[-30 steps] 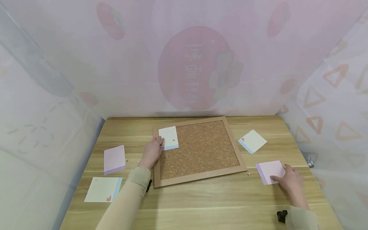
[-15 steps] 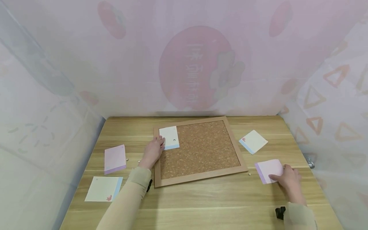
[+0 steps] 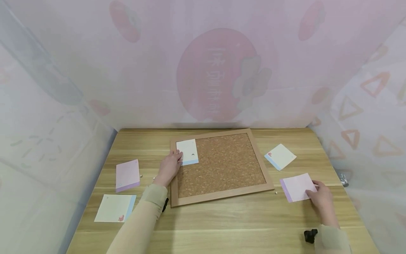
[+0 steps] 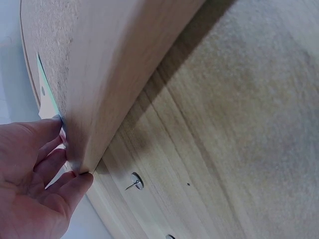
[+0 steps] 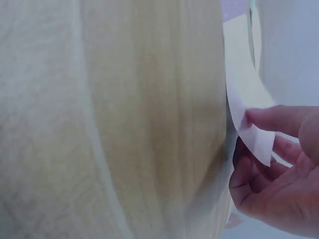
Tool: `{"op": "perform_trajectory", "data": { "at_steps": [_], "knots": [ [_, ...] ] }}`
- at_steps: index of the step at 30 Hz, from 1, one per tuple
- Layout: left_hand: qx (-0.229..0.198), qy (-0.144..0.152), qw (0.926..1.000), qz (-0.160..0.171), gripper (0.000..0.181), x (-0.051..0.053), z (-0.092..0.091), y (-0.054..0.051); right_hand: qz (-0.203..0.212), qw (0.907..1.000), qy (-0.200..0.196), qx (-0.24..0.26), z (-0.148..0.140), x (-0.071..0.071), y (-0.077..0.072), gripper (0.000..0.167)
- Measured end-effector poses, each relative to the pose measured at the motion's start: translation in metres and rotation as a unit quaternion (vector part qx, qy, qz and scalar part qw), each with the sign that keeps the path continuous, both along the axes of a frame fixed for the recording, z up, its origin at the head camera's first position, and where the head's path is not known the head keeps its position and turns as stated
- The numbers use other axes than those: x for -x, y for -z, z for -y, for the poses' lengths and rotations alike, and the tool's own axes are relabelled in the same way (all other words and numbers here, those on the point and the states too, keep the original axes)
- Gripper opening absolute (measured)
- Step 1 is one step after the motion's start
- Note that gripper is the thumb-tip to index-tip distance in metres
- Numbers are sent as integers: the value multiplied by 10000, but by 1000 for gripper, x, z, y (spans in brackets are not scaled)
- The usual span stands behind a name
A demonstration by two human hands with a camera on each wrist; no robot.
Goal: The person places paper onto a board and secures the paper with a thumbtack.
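Note:
A framed corkboard (image 3: 225,162) lies on the table, tilted slightly. A white card with a blue edge (image 3: 189,150) sits in its upper left corner, with a small round pin on it. The left hand (image 3: 170,165) rests over the left frame bar, fingertips touching that card; in the left wrist view the hand (image 4: 40,174) has its fingers against the frame's edge. At the right, the right hand (image 3: 321,199) pinches a pink card with a purple edge (image 3: 296,187). In the right wrist view the card (image 5: 244,84) bends, thumb on top and fingers beneath.
At the left lie a pink card (image 3: 127,174) and a white card (image 3: 112,208). Another white card (image 3: 280,157) lies right of the board. A pin (image 4: 136,181) lies beside the frame's left side, another pin (image 3: 276,193) near its lower right corner. Curtains surround the table.
The pink card in the right hand's grip has turned slightly and its near edge has come up off the table. The left hand has stayed in place.

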State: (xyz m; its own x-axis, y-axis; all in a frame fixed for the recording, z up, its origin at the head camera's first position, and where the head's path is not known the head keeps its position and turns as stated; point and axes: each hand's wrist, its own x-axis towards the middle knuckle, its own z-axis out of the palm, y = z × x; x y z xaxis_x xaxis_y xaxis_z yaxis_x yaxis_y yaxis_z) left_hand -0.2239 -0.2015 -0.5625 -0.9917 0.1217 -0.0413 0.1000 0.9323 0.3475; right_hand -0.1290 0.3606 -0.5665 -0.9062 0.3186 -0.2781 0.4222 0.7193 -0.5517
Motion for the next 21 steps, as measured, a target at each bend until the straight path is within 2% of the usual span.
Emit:
{"op": "perform_trajectory", "data": {
  "at_steps": [4,7,9,12,16,19,21],
  "knots": [
    [-18,11,10000,12,47,0,0,0,-305,9969,499,530,-3,0,-1,48],
    [-21,7,10000,31,47,0,0,0,-474,9922,837,798,-5,0,-5,47],
    [-38,4,10000,60,47,0,0,0,-585,9881,1020,992,-7,0,-6,47],
    [-84,-2,9999,105,47,-1,0,-1,-862,9764,1343,1454,-9,1,-9,41],
    [-143,-14,9999,94,47,-1,0,-1,-1292,9391,1765,2650,-7,4,-14,17],
    [-157,-19,9998,86,47,-1,0,-2,-1496,9083,1908,3408,-4,7,-20,18],
    [-140,-12,9999,86,47,-1,0,-1,-1568,8994,1908,3608,-1,10,-25,18]
  ]
}}
